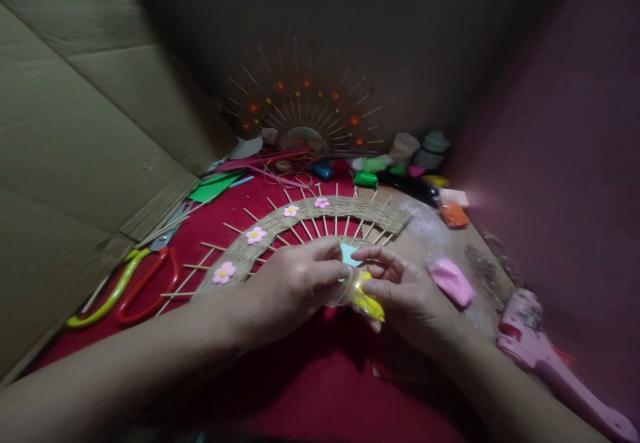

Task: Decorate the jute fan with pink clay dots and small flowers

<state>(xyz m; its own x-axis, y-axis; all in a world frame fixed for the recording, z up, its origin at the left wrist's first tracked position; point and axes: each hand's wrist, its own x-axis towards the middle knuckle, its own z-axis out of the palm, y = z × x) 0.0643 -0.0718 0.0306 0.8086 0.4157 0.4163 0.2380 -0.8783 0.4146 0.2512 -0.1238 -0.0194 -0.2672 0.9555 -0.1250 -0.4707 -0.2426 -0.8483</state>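
Both hands meet over the front of a half-round, twine-woven stick fan (pixel 270 221) lying on red cloth. My left hand (pixel 300 286) is closed, pinching the clear wrapper of a packet of yellow modelling clay (pixel 369 301). On the packet's other side, my right hand (pixel 407 289) grips the yellow part between thumb and fingers. A pale blue piece (pixel 351 255) shows between the two hands; what it belongs to is unclear. Pink flowers (pixel 256 235) with yellow centres sit along the left and top of the woven band. The hands cover part of the fan's inner centre.
Red- and yellow-handled scissors (pixel 150 276) lie at left beside a cardboard wall (pixel 75 163). On the right are a pink clay packet (pixel 453 281), an orange packet (pixel 454 213) and a pink glue gun (pixel 540 356). A finished-looking stick fan (pixel 305 106) leans at the back.
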